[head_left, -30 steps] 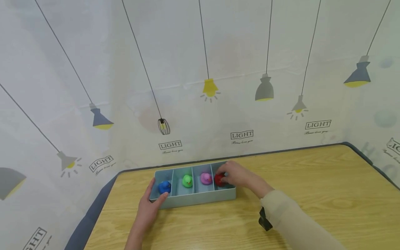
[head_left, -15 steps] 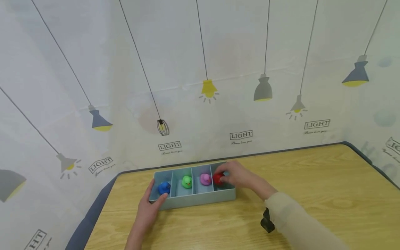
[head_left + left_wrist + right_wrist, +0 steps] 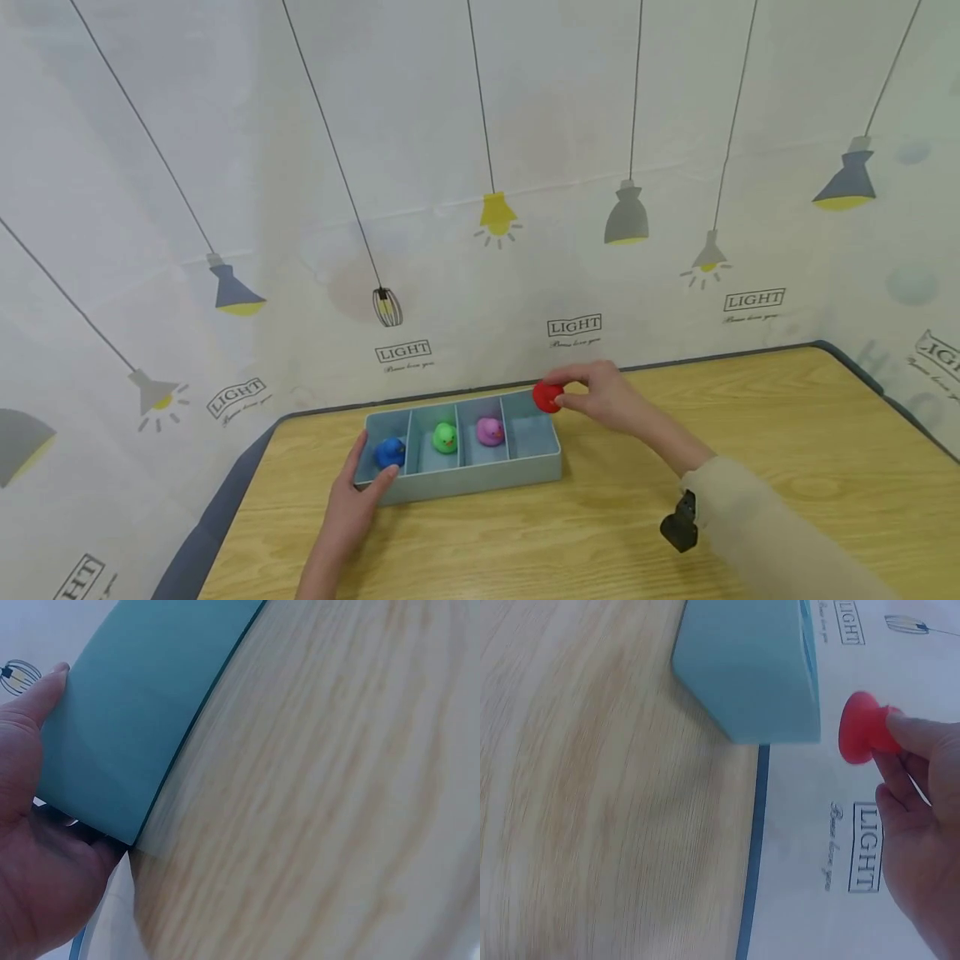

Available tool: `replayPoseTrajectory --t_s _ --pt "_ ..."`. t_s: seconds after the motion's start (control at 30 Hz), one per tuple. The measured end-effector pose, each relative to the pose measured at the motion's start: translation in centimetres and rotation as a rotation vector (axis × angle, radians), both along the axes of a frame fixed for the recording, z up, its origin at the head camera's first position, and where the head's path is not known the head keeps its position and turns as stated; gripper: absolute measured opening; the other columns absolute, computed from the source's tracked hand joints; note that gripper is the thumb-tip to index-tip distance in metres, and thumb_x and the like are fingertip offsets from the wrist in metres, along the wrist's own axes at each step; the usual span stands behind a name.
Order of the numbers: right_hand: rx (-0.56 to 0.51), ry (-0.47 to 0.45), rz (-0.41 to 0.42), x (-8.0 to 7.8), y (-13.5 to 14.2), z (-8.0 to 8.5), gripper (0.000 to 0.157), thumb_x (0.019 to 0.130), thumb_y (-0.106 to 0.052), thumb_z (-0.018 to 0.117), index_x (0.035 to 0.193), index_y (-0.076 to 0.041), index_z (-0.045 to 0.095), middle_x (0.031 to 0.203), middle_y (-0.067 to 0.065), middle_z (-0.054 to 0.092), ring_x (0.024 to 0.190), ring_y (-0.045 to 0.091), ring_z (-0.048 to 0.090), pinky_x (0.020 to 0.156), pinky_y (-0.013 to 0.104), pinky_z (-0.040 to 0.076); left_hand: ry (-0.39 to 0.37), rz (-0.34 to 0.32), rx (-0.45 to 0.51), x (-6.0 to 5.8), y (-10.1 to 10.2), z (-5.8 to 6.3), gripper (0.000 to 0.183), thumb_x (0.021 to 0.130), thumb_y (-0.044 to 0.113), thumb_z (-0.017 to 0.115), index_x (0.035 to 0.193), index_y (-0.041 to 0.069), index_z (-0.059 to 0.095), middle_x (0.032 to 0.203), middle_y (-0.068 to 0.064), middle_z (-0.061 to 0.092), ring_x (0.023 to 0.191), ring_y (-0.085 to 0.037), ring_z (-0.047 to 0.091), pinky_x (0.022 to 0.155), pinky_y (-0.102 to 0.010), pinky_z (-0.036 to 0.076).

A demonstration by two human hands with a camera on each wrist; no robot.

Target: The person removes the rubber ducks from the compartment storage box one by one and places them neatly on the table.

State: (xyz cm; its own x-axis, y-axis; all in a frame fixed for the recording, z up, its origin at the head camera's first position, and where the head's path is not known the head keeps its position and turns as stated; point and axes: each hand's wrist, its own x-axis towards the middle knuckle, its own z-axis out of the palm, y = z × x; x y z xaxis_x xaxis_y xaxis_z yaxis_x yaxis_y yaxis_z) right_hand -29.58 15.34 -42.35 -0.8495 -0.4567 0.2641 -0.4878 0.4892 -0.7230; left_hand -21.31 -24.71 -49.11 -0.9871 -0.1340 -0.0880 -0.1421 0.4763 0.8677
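Observation:
My right hand [image 3: 609,402] pinches a red rubber duck [image 3: 547,397] between thumb and fingers, above the far right corner of a light blue divided box [image 3: 480,482]. In the right wrist view the red duck [image 3: 861,729] shows its broad base, apart from the box's end wall [image 3: 750,682]. My left hand [image 3: 354,500] holds the box's left end, thumb at the front and fingers along the end. From left to right, the compartments hold a blue duck [image 3: 390,452], a green duck [image 3: 445,437] and a pink duck [image 3: 491,432]; the rightmost is bare.
The box stands on a wood-grain table [image 3: 675,517] near its dark back edge. A pale curtain-like sheet [image 3: 525,275] printed with lamps rises right behind. A black device [image 3: 681,523] sits at my right wrist, below the sleeve.
My right hand has lifted the red duck out of the rightmost compartment, up and to the right, over the box's far corner. My left hand has kept its hold on the box.

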Motion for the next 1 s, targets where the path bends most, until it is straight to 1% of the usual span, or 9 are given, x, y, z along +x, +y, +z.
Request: replayPoseTrajectory --t_s 0.07,0.13,0.2,0.3,0.5,0.7,0.87,1.0 --pt "0.061 0.037 -0.023 0.1 0.8 -0.1 0.026 0.09 0.001 0.075 0.116 0.0 0.075 0.117 0.014 0.073 0.114 0.036 0.066 0.1 0.055 0.052 -0.002 0.0 0.003 0.0 0.0 -0.1 0.09 0.099 0.046 0.067 0.166 0.019 0.014 0.168 -0.024 0.013 0.152 -0.049 0.009 0.12 -0.067 0.012" --pt "0.117 0.058 -0.028 0.1 1.4 -0.5 0.025 0.089 0.002 0.075 0.114 0.0 0.076 0.114 0.014 0.074 0.11 0.035 0.067 0.096 0.053 0.054 -0.005 -0.001 0.001 -0.1 -0.1 -0.2 0.09 0.099 0.046 0.067 0.166 0.019 0.014 0.169 -0.023 0.012 0.152 -0.049 0.009 0.12 -0.067 0.012" --pt "0.167 0.055 -0.021 0.2 1.7 -1.1 0.024 0.089 0.004 0.075 0.112 -0.001 0.076 0.114 0.012 0.074 0.108 0.033 0.067 0.094 0.052 0.055 -0.012 -0.001 -0.003 -0.1 -0.2 -0.3 0.089 0.099 0.047 0.066 0.167 0.02 0.014 0.169 -0.023 0.012 0.152 -0.049 0.009 0.119 -0.067 0.012" --pt "0.202 0.032 0.001 0.3 1.9 -2.1 0.024 0.088 0.006 0.074 0.111 -0.001 0.076 0.112 0.011 0.074 0.106 0.032 0.068 0.093 0.052 0.056 -0.014 -0.002 -0.001 -0.1 -0.3 -0.3 0.088 0.1 0.045 0.066 0.166 0.019 0.014 0.169 -0.022 0.012 0.153 -0.049 0.009 0.12 -0.067 0.012" --pt "0.212 -0.014 0.021 0.5 2.2 -3.5 0.024 0.087 0.008 0.073 0.109 0.0 0.077 0.112 0.013 0.074 0.108 0.034 0.068 0.093 0.053 0.056 -0.01 -0.012 0.01 -0.2 -0.2 -0.2 0.092 0.098 0.047 0.067 0.166 0.018 0.013 0.169 -0.022 0.011 0.153 -0.049 0.008 0.12 -0.067 0.011" --pt "0.237 -0.034 0.011 0.8 2.4 -4.5 0.025 0.086 0.01 0.07 0.108 -0.002 0.077 0.109 0.009 0.075 0.104 0.03 0.068 0.092 0.05 0.057 -0.012 -0.016 0.006 -0.2 -0.2 -0.2 0.092 0.098 0.047 0.068 0.166 0.019 0.014 0.168 -0.024 0.012 0.152 -0.05 0.009 0.119 -0.067 0.012" --pt "0.258 -0.043 0.005 0.9 2.5 -4.7 0.025 0.086 0.009 0.071 0.109 -0.001 0.077 0.11 0.01 0.075 0.106 0.031 0.068 0.093 0.049 0.056 -0.013 -0.02 0.008 -0.2 -0.2 -0.2 0.092 0.098 0.046 0.068 0.166 0.019 0.013 0.169 -0.024 0.011 0.152 -0.05 0.008 0.119 -0.067 0.011" --pt "0.234 -0.065 0.0 0.6 2.3 -4.5 0.026 0.088 0.004 0.075 0.114 0.003 0.075 0.11 0.012 0.075 0.105 0.03 0.068 0.091 0.048 0.057 -0.019 -0.014 0.014 -0.2 -0.3 -0.2 0.09 0.099 0.047 0.066 0.167 0.02 0.013 0.169 -0.022 0.011 0.153 -0.049 0.007 0.12 -0.067 0.011"
